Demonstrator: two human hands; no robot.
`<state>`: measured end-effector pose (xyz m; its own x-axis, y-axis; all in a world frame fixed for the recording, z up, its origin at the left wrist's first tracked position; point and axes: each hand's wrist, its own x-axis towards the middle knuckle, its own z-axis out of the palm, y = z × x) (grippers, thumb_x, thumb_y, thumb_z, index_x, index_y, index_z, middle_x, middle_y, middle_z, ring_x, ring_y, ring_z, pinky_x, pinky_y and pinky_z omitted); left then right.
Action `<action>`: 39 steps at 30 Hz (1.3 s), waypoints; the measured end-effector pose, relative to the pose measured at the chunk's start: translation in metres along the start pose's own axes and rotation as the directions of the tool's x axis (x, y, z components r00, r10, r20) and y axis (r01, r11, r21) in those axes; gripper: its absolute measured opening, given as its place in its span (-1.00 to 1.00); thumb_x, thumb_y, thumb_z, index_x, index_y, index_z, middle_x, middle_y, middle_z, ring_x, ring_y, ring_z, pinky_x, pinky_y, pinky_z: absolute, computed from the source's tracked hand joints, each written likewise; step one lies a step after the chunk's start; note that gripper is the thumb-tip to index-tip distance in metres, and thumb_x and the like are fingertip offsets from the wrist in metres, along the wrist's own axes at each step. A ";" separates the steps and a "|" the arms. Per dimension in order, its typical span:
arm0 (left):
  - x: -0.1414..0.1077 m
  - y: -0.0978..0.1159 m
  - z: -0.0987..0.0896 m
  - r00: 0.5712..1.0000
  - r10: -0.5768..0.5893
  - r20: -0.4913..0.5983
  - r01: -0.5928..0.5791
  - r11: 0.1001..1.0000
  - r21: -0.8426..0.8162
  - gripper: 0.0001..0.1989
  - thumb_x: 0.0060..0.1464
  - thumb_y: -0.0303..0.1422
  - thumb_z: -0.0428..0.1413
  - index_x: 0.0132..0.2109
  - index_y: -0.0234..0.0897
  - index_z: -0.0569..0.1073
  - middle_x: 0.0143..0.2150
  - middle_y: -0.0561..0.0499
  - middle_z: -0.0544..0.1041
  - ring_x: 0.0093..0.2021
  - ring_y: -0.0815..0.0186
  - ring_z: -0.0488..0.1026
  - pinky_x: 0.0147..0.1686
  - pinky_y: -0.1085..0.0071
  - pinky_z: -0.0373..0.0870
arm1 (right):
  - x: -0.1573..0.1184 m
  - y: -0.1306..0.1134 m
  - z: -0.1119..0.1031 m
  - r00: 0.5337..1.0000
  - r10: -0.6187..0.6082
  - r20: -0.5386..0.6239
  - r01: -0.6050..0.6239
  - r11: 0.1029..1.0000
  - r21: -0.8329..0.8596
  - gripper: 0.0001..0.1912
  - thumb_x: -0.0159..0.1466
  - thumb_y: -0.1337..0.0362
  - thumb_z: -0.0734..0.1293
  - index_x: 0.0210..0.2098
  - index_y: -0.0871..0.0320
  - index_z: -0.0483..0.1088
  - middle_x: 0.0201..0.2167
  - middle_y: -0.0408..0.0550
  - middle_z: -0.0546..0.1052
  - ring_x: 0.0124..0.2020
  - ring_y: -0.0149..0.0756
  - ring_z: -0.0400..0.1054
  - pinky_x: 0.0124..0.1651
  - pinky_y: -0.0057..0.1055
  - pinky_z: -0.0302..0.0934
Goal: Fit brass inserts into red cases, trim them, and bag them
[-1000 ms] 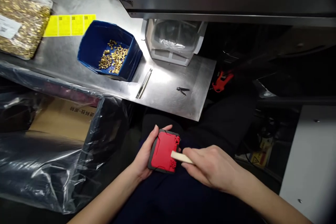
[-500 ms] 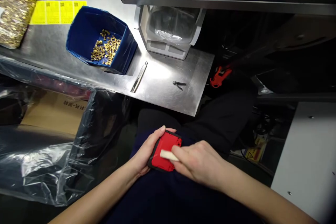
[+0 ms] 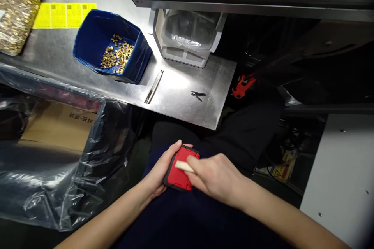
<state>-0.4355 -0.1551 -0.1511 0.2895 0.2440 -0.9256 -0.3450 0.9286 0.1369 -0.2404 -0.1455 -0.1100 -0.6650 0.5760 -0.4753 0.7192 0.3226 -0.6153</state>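
Note:
A flat red panel with a black edge point(image 3: 178, 177) rests over my lap. My left hand point(image 3: 161, 168) is closed around its left side, with the thumb along the top corner. In my right hand point(image 3: 217, 175), pinched between thumb and fingers, is a short cream-coloured piece point(image 3: 183, 166) with a blunt end. It lies over the red face; whether it touches cannot be told. My right fingers cover part of the panel's right side.
Beyond my lap, a metal table point(image 3: 181, 111) bears a slim cutter-like tool point(image 3: 154, 86), a small clipper point(image 3: 198, 94), a blue bin point(image 3: 95, 42) of brass pieces and a grey bin point(image 3: 187, 57). A plastic-lined box point(image 3: 55, 126) stands left, a white panel point(image 3: 336, 171) right.
My right hand and the cream piece have shifted slightly left and up. The panel and my left hand have moved a little left in the picture; the camera view has shifted slightly too.

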 end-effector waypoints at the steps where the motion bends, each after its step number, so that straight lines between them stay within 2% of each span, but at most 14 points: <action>1: 0.000 0.000 0.000 1.000 -0.005 -0.009 0.006 1.000 0.001 -0.48 0.23 0.03 0.17 0.08 -0.32 0.56 -0.21 -0.17 0.69 -0.34 0.21 0.60 -0.35 0.40 0.53 | 0.000 0.000 -0.001 0.999 0.032 -0.007 -0.032 0.999 -0.011 -0.76 0.53 0.13 0.15 -0.11 0.09 0.36 -0.42 -0.13 0.64 -0.52 -0.29 0.50 -0.49 -0.33 -0.24; 3: -0.001 0.001 0.001 1.000 -0.004 -0.016 0.004 1.000 0.011 -0.47 0.22 0.04 0.17 0.10 -0.30 0.55 -0.21 -0.15 0.69 -0.36 0.22 0.59 -0.39 0.42 0.51 | 0.001 0.001 -0.002 0.999 0.033 -0.003 -0.033 0.999 0.002 -0.80 0.53 0.14 0.16 -0.10 0.08 0.36 -0.46 -0.16 0.62 -0.54 -0.31 0.48 -0.49 -0.33 -0.24; 6: -0.002 0.002 0.004 1.000 0.025 0.000 -0.025 0.999 0.027 -0.48 0.20 0.03 0.20 0.07 -0.31 0.56 -0.22 -0.15 0.69 -0.33 0.18 0.61 -0.33 0.38 0.54 | 0.001 0.003 -0.001 0.999 -0.036 0.008 0.035 0.999 0.033 -0.81 0.52 0.14 0.18 -0.13 0.06 0.36 -0.43 -0.18 0.63 -0.51 -0.32 0.50 -0.49 -0.35 -0.23; 10: -0.003 0.002 0.009 1.000 0.024 -0.009 -0.024 1.000 0.004 -0.52 0.20 0.03 0.20 0.00 -0.30 0.57 -0.27 -0.13 0.68 -0.39 0.21 0.59 -0.38 0.39 0.52 | -0.003 0.006 0.003 0.998 0.044 -0.051 -0.043 0.999 0.023 -0.83 0.51 0.16 0.18 -0.09 0.06 0.36 -0.44 -0.17 0.63 -0.52 -0.32 0.50 -0.48 -0.35 -0.24; 13: -0.004 0.001 0.010 0.998 0.062 0.002 -0.062 0.998 -0.009 -0.54 0.19 0.02 0.21 -0.03 -0.31 0.59 -0.21 -0.15 0.69 -0.29 0.17 0.62 -0.31 0.37 0.54 | -0.007 0.005 0.005 0.999 0.028 -0.019 -0.027 0.999 0.047 -0.87 0.48 0.20 0.21 -0.14 0.05 0.36 -0.47 -0.20 0.62 -0.54 -0.33 0.49 -0.49 -0.34 -0.25; 17: -0.005 -0.002 0.008 0.997 0.076 -0.008 -0.077 0.996 -0.034 -0.55 0.19 0.03 0.21 -0.08 -0.30 0.59 -0.30 -0.11 0.67 -0.40 0.25 0.56 -0.37 0.42 0.49 | -0.007 0.003 0.006 0.992 0.113 -0.048 -0.113 0.994 0.001 -0.85 0.48 0.20 0.21 -0.19 0.09 0.34 -0.47 -0.15 0.62 -0.53 -0.27 0.51 -0.48 -0.33 -0.27; 21: -0.005 -0.005 0.007 0.998 0.062 0.010 -0.061 0.997 -0.054 -0.54 0.22 0.05 0.17 -0.10 -0.30 0.58 -0.27 -0.12 0.66 -0.36 0.26 0.57 -0.34 0.43 0.50 | -0.007 0.001 0.006 0.995 0.093 -0.034 -0.093 0.996 0.016 -0.88 0.46 0.21 0.21 -0.19 0.07 0.35 -0.51 -0.18 0.60 -0.57 -0.28 0.50 -0.49 -0.34 -0.27; 25: -0.006 -0.004 0.008 0.998 0.070 -0.003 -0.070 0.997 -0.027 -0.55 0.22 0.04 0.17 -0.08 -0.29 0.58 -0.32 -0.08 0.64 -0.41 0.29 0.54 -0.39 0.45 0.48 | -0.005 0.000 0.001 0.989 0.148 -0.018 -0.148 0.989 0.000 -0.84 0.48 0.18 0.20 -0.18 0.08 0.36 -0.49 -0.14 0.61 -0.53 -0.25 0.51 -0.47 -0.34 -0.26; 28: -0.007 -0.002 0.008 0.996 0.086 0.010 -0.086 0.996 -0.005 -0.55 0.21 0.03 0.20 -0.04 -0.29 0.58 -0.22 -0.11 0.67 -0.31 0.22 0.59 -0.30 0.41 0.52 | -0.005 0.002 -0.003 0.997 0.068 0.022 -0.069 0.997 0.034 -0.87 0.47 0.20 0.22 -0.17 0.06 0.36 -0.47 -0.18 0.62 -0.53 -0.28 0.50 -0.47 -0.34 -0.23; 32: -0.003 -0.001 0.005 0.998 0.038 0.041 -0.038 0.999 0.000 -0.53 0.23 0.04 0.16 -0.02 -0.29 0.58 -0.27 -0.09 0.67 -0.37 0.27 0.56 -0.31 0.43 0.50 | -0.010 0.011 0.001 0.998 -0.002 -0.055 0.003 1.000 0.015 -0.81 0.52 0.14 0.18 -0.09 0.04 0.38 -0.42 -0.18 0.63 -0.50 -0.32 0.48 -0.46 -0.35 -0.23; 36: 0.001 0.001 0.003 0.995 0.007 0.096 -0.009 1.000 0.023 -0.52 0.24 0.03 0.15 0.00 -0.32 0.58 -0.19 -0.14 0.68 -0.26 0.24 0.59 -0.21 0.41 0.52 | -0.013 0.014 0.009 0.991 -0.113 -0.067 0.115 0.993 0.034 -0.84 0.48 0.20 0.22 -0.22 0.07 0.35 -0.47 -0.23 0.59 -0.56 -0.41 0.41 -0.47 -0.36 -0.23; 39: 0.003 0.003 0.003 0.991 0.032 0.126 -0.043 0.995 0.086 -0.53 0.25 0.00 0.16 0.00 -0.32 0.58 -0.19 -0.14 0.68 -0.23 0.22 0.59 -0.17 0.40 0.52 | -0.008 0.014 0.005 0.985 -0.170 -0.041 0.171 0.985 0.000 -0.80 0.47 0.12 0.24 -0.25 0.06 0.36 -0.48 -0.24 0.59 -0.54 -0.40 0.41 -0.47 -0.36 -0.25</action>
<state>-0.4333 -0.1503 -0.1524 0.3888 0.3071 -0.8686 -0.2796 0.9377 0.2063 -0.2259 -0.1497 -0.1182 -0.7691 0.5427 -0.3376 0.5954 0.4164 -0.6871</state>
